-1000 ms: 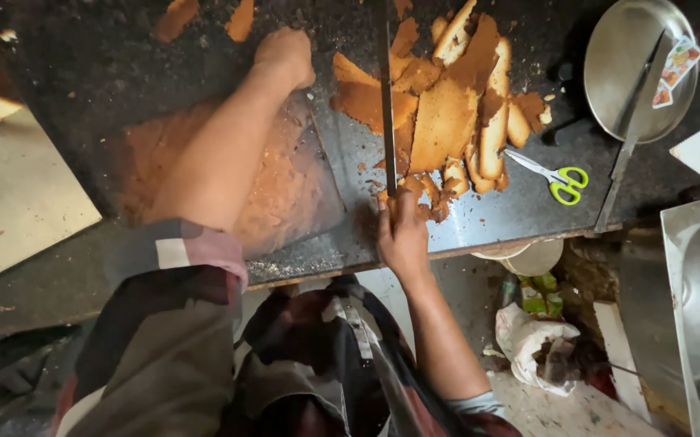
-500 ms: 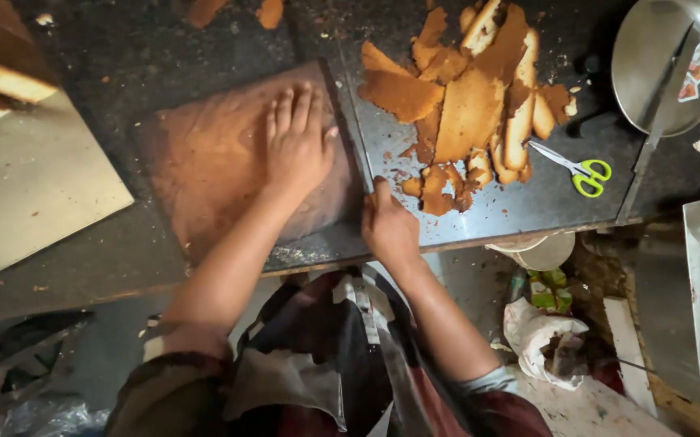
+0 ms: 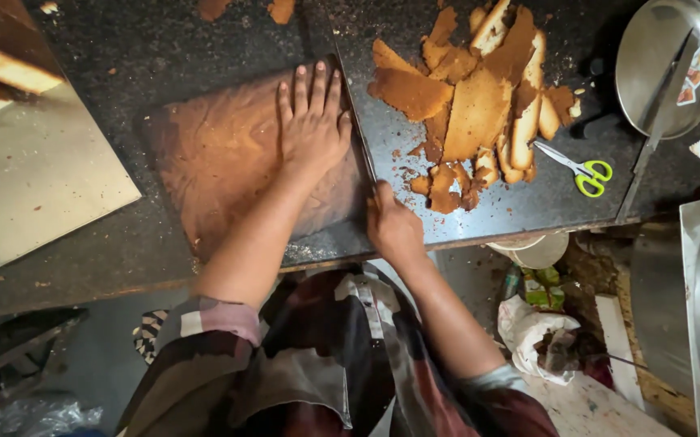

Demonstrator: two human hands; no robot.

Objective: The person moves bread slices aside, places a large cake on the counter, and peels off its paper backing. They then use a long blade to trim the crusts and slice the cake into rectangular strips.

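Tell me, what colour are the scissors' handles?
Bright yellow-green, on the scissors; the head view shows them.

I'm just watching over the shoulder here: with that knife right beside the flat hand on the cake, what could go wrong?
The left hand lies flat on the cake slab, fingers close to the knife the right hand holds; a slip might nick them. The trimmings are piled beside the scissors, so crumbs may foul them.
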